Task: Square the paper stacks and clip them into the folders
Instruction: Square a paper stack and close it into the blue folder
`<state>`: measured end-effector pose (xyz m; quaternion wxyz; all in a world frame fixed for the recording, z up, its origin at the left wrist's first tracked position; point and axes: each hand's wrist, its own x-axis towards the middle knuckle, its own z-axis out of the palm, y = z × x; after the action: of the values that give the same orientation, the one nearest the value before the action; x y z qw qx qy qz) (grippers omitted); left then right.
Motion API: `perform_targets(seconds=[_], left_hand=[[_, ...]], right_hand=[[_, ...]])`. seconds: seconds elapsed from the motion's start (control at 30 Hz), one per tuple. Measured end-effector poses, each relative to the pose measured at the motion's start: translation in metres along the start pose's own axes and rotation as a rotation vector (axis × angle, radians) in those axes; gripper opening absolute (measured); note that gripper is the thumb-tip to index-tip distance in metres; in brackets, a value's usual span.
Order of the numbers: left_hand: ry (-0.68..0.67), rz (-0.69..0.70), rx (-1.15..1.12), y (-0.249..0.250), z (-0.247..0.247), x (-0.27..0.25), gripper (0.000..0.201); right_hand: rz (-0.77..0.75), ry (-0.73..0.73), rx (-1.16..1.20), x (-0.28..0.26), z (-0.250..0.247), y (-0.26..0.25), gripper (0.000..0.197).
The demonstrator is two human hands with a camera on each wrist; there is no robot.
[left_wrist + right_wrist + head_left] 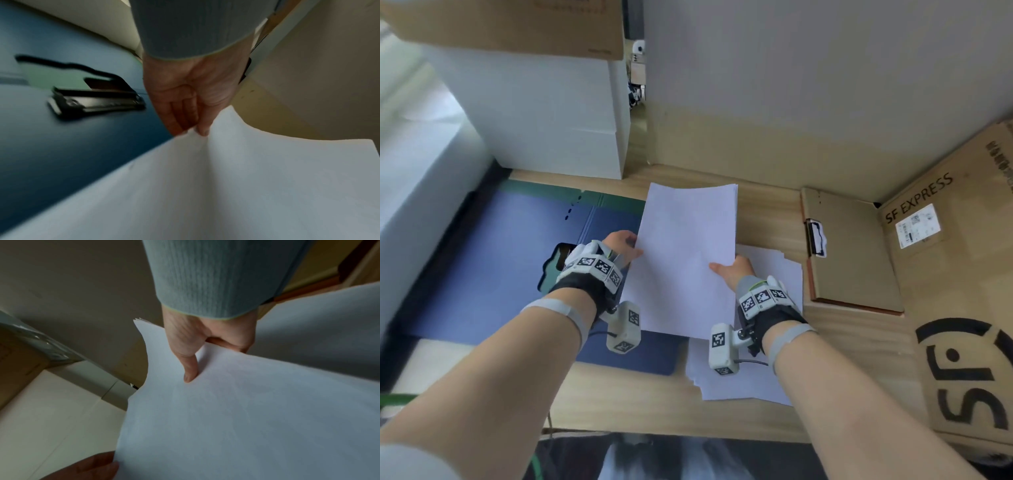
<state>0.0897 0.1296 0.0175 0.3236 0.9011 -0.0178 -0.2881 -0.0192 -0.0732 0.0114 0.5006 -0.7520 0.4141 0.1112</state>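
Both hands hold a stack of white paper up off the wooden desk. My left hand pinches its left edge, thumb on top and fingers under, as the left wrist view shows. My right hand grips the right edge, thumb pressed on the top sheet. An open blue folder with a black clip lies at the left, partly under the stack. More loose white sheets lie fanned on the desk below the right hand. A brown folder with a clip lies at the right.
White boxes stand at the back left with a cardboard box on top. A large SF Express carton fills the right side. A grey wall closes the back. The desk's front edge is near me.
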Motion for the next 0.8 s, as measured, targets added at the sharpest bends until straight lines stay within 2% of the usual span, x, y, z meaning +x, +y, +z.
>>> perform_targets(seconds=[0.1, 0.23, 0.4, 0.67, 0.8], left_hand=[[-0.015, -0.093, 0.145, -0.039, -0.019, 0.01, 0.026], [0.06, -0.23, 0.371, -0.079, -0.03, 0.026, 0.043], [0.018, -0.235, 0.4, -0.079, -0.032, 0.022, 0.051], [0.007, -0.157, 0.471, -0.074, -0.036, 0.019, 0.021], [-0.052, -0.149, 0.505, -0.071, -0.042, 0.017, 0.02]], right_hand=[[0.052, -0.033, -0.011, -0.005, 0.027, 0.005, 0.043], [0.107, -0.054, -0.036, -0.008, 0.05, 0.008, 0.047], [0.155, -0.065, -0.024, -0.009, 0.066, 0.012, 0.059], [0.172, -0.079, 0.106, -0.013, 0.088, 0.014, 0.046], [0.19, -0.095, 0.103, -0.015, 0.092, 0.014, 0.055]])
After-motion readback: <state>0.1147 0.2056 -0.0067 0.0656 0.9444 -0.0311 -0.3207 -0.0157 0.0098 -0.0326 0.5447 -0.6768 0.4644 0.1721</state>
